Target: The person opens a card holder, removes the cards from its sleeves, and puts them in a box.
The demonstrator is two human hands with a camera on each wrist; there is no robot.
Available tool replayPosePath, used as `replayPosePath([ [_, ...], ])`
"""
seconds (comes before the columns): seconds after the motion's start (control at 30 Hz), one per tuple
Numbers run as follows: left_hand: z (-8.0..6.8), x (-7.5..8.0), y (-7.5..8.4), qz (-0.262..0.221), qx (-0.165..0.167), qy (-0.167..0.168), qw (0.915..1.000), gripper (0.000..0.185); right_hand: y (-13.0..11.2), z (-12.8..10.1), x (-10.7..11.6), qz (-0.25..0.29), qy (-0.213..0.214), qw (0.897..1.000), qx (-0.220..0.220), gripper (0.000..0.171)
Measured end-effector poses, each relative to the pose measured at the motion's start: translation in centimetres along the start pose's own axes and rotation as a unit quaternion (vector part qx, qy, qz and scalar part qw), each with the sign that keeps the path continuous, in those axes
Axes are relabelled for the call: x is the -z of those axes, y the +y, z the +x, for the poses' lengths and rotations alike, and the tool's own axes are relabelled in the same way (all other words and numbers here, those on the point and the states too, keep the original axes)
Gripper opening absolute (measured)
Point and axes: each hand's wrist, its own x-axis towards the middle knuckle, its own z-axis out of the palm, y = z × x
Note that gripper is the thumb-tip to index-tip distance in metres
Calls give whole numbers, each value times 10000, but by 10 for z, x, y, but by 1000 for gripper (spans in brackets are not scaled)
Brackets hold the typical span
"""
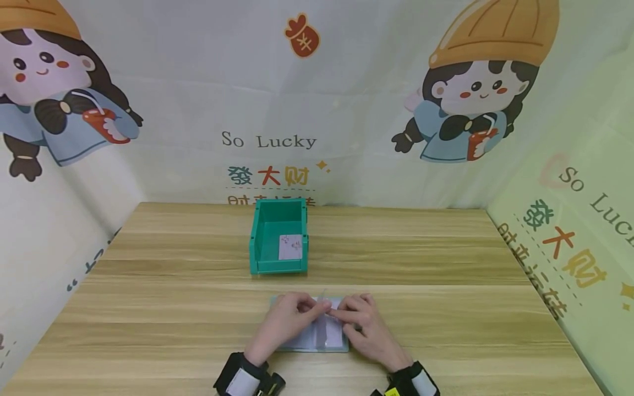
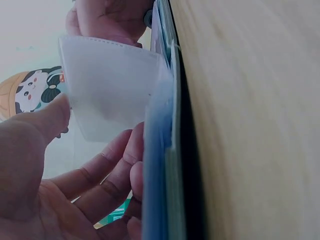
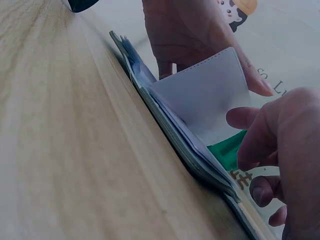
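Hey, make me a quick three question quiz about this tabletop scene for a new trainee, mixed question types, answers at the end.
1. True or false: the green bin stands between the person and the open album.
2. What lies inside the bin? A) a small card B) a spoon C) a coiled cable
3. Fill in: both the left hand and the right hand work on one translucent ____ of the album.

Key
1. False; the bin stands beyond the album on the wooden table.
2. A, the small card.
3. Page; the lifted page stands up from the album.

Translucent plastic sleeve (image 3: 202, 95); matt wood-grain table (image 1: 446, 308).
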Motion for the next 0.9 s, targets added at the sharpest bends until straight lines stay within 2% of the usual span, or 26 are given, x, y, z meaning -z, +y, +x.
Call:
replayPosePath([
  [0.23, -1, 3, -3, -11, -200, -8, 9998, 26, -3, 1, -1, -197, -180, 9993, -265, 39],
  [0.37, -1, 10, -6, -10, 9, 23, 10000, 16, -5, 2, -2, -428, -238, 9957, -780, 32],
  [0.57, -3, 24, -9, -6, 482, 140, 9987, 9, -8, 5, -2, -581, -562, 9835, -1618, 44],
  [0.63, -5, 29, -10, -34, 641, 241, 9976, 12, -8, 6, -2, -561, -659, 9796, -1812, 47],
  [0.73, -7, 36, -9, -62, 878, 362, 9955, 29, -8, 7, -1, -553, -727, 9749, -2033, 50],
  [0.8, -8, 41, -8, 26, 950, 440, 9945, 41, -8, 8, -1, -518, -757, 9725, -2140, 51],
  [0.9, -10, 46, -8, 171, 1028, 444, 9936, 49, -8, 9, -1, -461, -756, 9707, -2234, 51],
])
